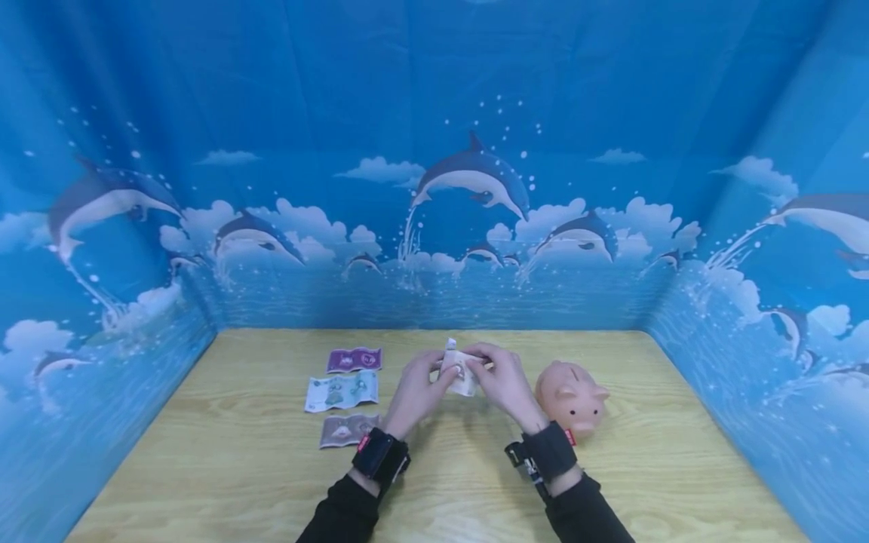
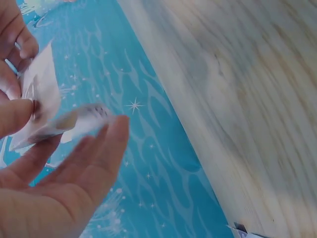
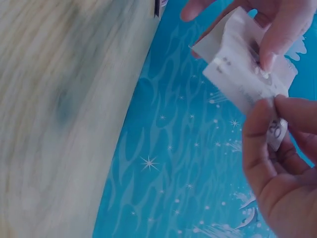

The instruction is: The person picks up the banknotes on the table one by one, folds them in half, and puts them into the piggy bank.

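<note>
A pale, partly folded banknote (image 1: 463, 381) is held up between both hands over the table. My left hand (image 1: 417, 388) pinches it between thumb and a finger; in the left wrist view the other fingers of that hand (image 2: 64, 198) stretch out beneath a bent flap. The right hand (image 1: 505, 381) grips the opposite end, thumb against forefinger, as the right wrist view shows with the note (image 3: 237, 74) creased above those fingers (image 3: 260, 134). Nearest to the right wrist stands a pink piggy bank (image 1: 570, 396) with a slot on its back.
Left of the hands three banknotes lie in a column: a purple one (image 1: 354, 360), a green one (image 1: 342, 391) and a brownish one (image 1: 346, 431) partly behind the left wrist. A blue dolphin-print curtain (image 1: 434, 294) borders the wooden table (image 1: 271, 483) at back and sides.
</note>
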`<move>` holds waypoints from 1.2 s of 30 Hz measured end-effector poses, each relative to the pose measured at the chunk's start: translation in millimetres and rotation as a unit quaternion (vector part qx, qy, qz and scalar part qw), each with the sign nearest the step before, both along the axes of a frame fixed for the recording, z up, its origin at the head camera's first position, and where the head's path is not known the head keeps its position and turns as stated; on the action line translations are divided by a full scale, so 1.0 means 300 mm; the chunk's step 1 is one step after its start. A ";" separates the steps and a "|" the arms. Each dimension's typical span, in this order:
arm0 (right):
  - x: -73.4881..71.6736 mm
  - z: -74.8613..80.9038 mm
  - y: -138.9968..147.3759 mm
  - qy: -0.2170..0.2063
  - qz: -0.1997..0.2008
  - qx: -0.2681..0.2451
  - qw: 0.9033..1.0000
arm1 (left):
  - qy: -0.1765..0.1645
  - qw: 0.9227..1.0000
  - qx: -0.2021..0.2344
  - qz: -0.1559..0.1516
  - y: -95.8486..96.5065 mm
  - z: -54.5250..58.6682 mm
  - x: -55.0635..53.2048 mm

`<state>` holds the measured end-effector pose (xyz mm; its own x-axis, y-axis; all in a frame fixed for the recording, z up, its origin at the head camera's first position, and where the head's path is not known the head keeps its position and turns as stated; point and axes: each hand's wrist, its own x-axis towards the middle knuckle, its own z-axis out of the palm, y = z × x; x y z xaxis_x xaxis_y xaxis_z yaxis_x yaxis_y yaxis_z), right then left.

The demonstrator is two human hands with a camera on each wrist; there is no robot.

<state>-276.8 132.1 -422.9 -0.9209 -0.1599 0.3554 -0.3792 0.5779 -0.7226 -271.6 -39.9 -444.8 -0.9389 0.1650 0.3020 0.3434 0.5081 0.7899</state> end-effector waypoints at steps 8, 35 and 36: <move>0.004 0.008 0.004 0.015 0.027 -0.029 0.999 | 0.000 1.000 0.026 -0.003 0.010 0.011 0.007; -0.015 -0.013 0.048 -0.028 0.150 0.001 0.988 | -0.056 0.987 0.137 -0.064 -0.024 0.015 0.003; -0.016 -0.015 0.048 -0.030 0.144 -0.004 0.989 | -0.054 0.987 0.137 -0.062 -0.024 0.015 0.005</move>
<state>-281.5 146.4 -427.5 -0.8570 -0.4157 0.3044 -0.4839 0.4463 -0.7528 -270.2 -47.0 -440.3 -0.9460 0.2068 0.2497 0.2949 0.2294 0.9276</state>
